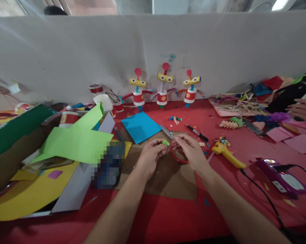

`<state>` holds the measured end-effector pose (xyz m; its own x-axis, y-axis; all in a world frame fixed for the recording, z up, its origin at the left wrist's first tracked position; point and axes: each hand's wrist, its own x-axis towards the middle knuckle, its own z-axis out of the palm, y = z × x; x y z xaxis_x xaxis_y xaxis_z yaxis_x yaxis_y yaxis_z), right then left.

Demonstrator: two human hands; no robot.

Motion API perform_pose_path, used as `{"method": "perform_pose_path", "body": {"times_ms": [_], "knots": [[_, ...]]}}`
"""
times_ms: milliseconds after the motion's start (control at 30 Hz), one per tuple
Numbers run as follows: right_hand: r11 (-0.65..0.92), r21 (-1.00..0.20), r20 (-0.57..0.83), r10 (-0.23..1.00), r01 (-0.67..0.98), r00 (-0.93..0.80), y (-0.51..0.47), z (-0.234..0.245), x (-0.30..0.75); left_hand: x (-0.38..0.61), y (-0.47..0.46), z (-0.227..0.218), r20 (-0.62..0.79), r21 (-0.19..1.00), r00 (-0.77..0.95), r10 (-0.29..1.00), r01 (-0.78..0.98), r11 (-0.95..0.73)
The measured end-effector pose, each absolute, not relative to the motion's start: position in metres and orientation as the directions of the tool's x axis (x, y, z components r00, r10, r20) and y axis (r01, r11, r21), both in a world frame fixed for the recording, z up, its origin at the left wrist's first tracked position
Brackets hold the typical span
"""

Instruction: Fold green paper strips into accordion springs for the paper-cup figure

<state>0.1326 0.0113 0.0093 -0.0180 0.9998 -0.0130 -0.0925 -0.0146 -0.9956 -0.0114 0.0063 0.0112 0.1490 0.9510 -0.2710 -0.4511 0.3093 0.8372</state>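
Note:
Between thumb and fingers, my left hand (153, 153) pinches a small folded strip of green paper (165, 143). My right hand (190, 150) is close beside it, fingertips pressed together around something too small to make out. Under both hands are scissors with red handles (179, 159), their blades (167, 131) pointing away from me. Brown cardboard (173, 183) lies beneath the hands, and a blue paper square (141, 126) overlaps its far edge. A black pen (196, 132) rests just beyond my right hand.
Three paper-cup robot figures (162, 98) stand at the back against a white partition (92, 51). To the right are a yellow glue gun (227, 154), a purple power unit (282, 178) with cables, and another person's hand (302, 110). Green paper (74, 144) sheets are piled left.

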Motion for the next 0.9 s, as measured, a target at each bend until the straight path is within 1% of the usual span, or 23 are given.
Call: {"method": "perform_pose_path", "body": {"times_ms": [100, 200, 267, 333, 500, 700, 800, 900], "knots": [[0.046, -0.992, 0.031, 0.991, -0.115, 0.132, 0.008, 0.013, 0.132, -0.013, 0.008, 0.01, -0.274, 0.826, 0.126, 0.953, -0.477, 0.301], [0.093, -0.995, 0.085, 0.982, -0.041, 0.168, 0.005, 0.016, 0.132, -0.013, 0.008, 0.01, -0.292, 0.816, 0.116, 0.949, -0.488, 0.31], [0.101, -0.995, 0.1, 0.984, 0.0, 0.146, 0.004, 0.016, 0.132, -0.012, 0.008, 0.011, -0.302, 0.805, 0.115, 0.946, -0.5, 0.318], [0.098, -0.995, 0.099, 0.991, 0.027, 0.085, 0.004, 0.013, 0.131, -0.011, 0.007, 0.011, -0.304, 0.795, 0.113, 0.946, -0.517, 0.317], [0.168, -0.981, 0.167, 0.986, 0.099, -0.024, 0.004, 0.004, 0.13, -0.009, 0.006, 0.012, -0.313, 0.778, 0.111, 0.943, -0.54, 0.321], [0.094, -0.992, 0.09, 0.995, 0.09, -0.044, -0.001, 0.004, 0.131, -0.009, 0.004, 0.014, -0.324, 0.779, 0.127, 0.938, -0.527, 0.34], [0.107, -0.986, 0.101, 0.994, 0.126, -0.046, -0.003, 0.005, 0.131, -0.009, 0.003, 0.015, -0.32, 0.782, 0.134, 0.938, -0.521, 0.341], [0.108, -0.987, 0.106, 0.994, 0.123, -0.02, -0.002, 0.005, 0.131, -0.009, 0.003, 0.016, -0.319, 0.787, 0.117, 0.94, -0.52, 0.332]]}}
